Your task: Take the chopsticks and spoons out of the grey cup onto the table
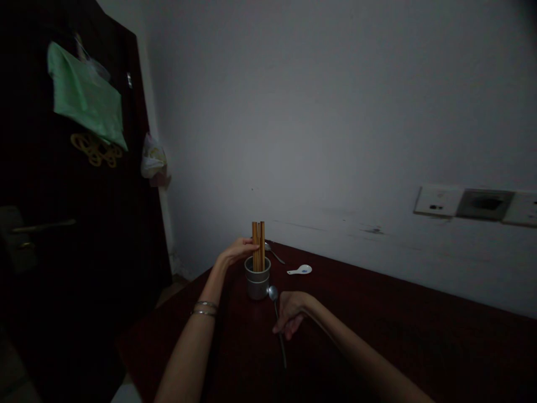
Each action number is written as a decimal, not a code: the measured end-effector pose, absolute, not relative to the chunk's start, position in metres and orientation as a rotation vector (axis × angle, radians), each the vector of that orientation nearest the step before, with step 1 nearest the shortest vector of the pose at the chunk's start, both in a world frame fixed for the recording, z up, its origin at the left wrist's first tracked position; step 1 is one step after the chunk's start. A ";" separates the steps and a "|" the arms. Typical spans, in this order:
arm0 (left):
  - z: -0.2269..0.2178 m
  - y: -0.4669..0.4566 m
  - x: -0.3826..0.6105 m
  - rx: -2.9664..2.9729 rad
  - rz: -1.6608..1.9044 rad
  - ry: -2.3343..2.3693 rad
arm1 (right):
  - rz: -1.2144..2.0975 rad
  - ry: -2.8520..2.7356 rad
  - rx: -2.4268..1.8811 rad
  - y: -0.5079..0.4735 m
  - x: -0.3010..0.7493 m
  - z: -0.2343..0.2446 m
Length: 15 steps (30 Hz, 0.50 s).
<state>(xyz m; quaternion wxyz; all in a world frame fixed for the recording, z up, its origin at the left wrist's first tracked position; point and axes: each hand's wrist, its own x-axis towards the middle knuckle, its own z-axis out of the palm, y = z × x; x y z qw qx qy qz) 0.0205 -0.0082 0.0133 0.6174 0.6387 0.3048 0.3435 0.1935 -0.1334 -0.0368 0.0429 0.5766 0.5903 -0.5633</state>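
Note:
A grey metal canister (257, 286) stands upright on the dark red table, and a bundle of wooden chopsticks (259, 257) rises out of it. My left hand (240, 249) is at the canister's upper left, its fingers closed on the chopsticks; some fingertips are hidden behind them. Right of the canister, my right hand (291, 313) pinches the handle of a long metal spoon (273, 293). The spoon's bowl points away from me, near the canister's side. Behind the canister lies a second metal spoon (276, 256). A white soup spoon (302, 270) lies farther right.
The dark red table (369, 319) meets a pale wall (293, 123) at the back. Wall sockets (484, 205) are at the right. On the left is a dark door (75, 190) with a green cloth bag (88, 95) hanging on it. A plastic bag (153, 158) hangs beside the frame.

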 end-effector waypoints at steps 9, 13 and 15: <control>0.005 0.001 0.015 1.487 0.761 0.704 | -1.698 1.891 1.768 -0.133 0.194 -0.025; 0.008 -0.001 0.015 1.506 0.751 0.730 | -1.466 2.120 2.068 -0.126 0.203 0.005; 0.009 -0.002 0.015 1.507 0.756 0.744 | -1.348 2.252 2.226 -0.122 0.207 0.017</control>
